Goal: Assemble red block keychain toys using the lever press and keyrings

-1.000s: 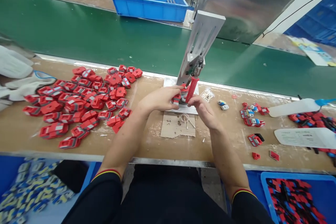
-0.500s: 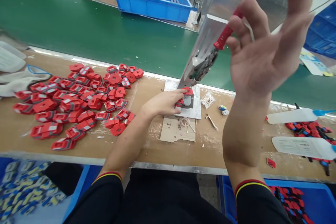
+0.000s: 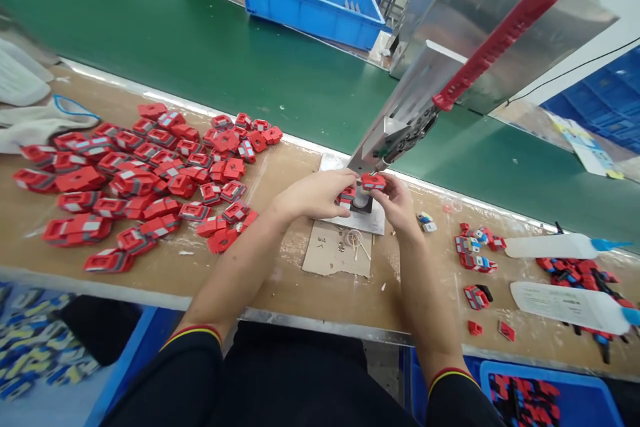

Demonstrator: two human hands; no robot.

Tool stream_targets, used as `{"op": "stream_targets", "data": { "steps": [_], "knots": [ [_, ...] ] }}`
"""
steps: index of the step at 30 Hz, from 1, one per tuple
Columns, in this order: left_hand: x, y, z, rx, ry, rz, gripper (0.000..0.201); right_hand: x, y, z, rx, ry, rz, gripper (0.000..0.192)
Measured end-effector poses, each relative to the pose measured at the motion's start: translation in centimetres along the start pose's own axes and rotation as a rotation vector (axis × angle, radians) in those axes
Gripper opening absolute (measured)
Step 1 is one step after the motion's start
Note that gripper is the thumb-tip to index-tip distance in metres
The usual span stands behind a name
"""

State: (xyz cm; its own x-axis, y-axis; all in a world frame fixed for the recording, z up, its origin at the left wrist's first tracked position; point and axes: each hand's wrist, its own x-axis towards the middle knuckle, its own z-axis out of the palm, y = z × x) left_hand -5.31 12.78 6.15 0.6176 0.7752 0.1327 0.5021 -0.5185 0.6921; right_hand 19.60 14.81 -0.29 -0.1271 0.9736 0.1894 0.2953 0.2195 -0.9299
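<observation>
My left hand (image 3: pixel 323 193) is closed round a red and grey plastic part (image 3: pixel 347 195) at the left of the press base (image 3: pixel 370 222). Between the thumb and fingers of my right hand (image 3: pixel 399 203) is another red plastic part (image 3: pixel 373 181), just below the ram of the hand press (image 3: pixel 387 159). The press's red lever handle (image 3: pixel 500 43) slants up to the right with no hand on it. A round metal seat (image 3: pixel 361 202) shows partly between my hands.
Many red plastic parts (image 3: pixel 150 177) lie heaped at left. Torn cardboard (image 3: pixel 335 250) with cotton swabs lies before the press. To the right are white bottles (image 3: pixel 550 246) and several assembled red pieces (image 3: pixel 475 262). A green belt (image 3: pixel 190 47) runs behind, with a blue crate (image 3: pixel 315 7) beyond.
My right hand has come down from beside the raised red lever to the press base and taken hold of a red part. My left hand stays by the base. The view has shifted slightly.
</observation>
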Motion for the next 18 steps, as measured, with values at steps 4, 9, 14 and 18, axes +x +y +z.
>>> {"op": "stream_targets", "data": {
  "steps": [4,9,14,18],
  "knots": [
    [0.1,-0.2,-0.3,-0.189,0.209,-0.052,0.029,-2.1,0.6,-2.0,0.331,0.087,0.165,0.05],
    [0.7,-0.6,0.4,-0.5,0.303,-0.19,0.036,-3.4,1.9,-5.2,0.47,0.096,0.231,0.043],
    [1.5,-0.2,1.6,-0.878,0.312,-0.339,0.043,2.5,3.8,-9.5,-0.085,0.241,0.133,0.044],
    [1.9,0.5,2.3,-1.006,0.409,-0.404,0.05,8.9,4.5,-10.7,-0.468,0.217,0.097,0.032]
  ]
}}
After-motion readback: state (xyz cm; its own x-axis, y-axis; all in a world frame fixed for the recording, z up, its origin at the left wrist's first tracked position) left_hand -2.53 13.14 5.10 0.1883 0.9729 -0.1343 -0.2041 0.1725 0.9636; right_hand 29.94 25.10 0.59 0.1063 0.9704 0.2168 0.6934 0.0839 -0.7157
